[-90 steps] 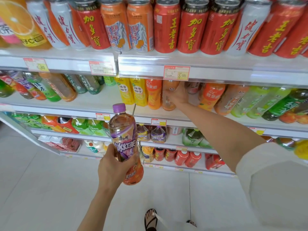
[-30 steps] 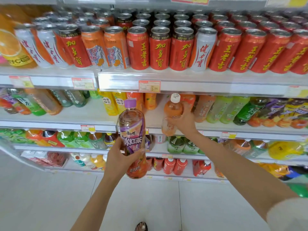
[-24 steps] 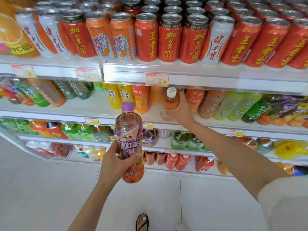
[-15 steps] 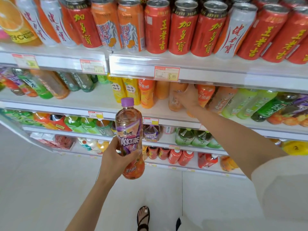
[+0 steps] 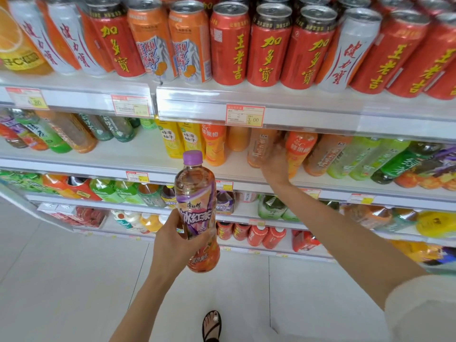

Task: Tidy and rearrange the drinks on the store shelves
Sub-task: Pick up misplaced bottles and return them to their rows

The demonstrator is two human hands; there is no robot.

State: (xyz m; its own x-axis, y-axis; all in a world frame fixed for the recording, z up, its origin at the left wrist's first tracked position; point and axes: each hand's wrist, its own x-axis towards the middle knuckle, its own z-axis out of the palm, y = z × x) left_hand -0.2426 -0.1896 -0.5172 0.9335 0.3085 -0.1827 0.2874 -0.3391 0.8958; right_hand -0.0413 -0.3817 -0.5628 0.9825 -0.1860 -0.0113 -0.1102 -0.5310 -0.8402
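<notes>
Holding purple-capped bottle [image 5: 196,193], left hand [image 5: 172,245], right hand [image 5: 275,169] gripping shelved bottle [image 5: 259,144]

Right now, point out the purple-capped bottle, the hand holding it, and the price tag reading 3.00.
purple-capped bottle [image 5: 196,211], head view, on its label
left hand [image 5: 172,245], head view, on its back
price tag [image 5: 254,119], head view, on its yellow patch

The left hand [image 5: 177,245] wraps its fingers round a loose bottle [image 5: 197,206] out before the shelves. On the second shelf [image 5: 138,154] the right hand [image 5: 275,166] grips a standing bottle [image 5: 259,146] — other bottles [image 5: 299,149] just left and right of its fingers, cans [image 5: 229,45] on the top shelf [image 5: 296,99] above.
</notes>
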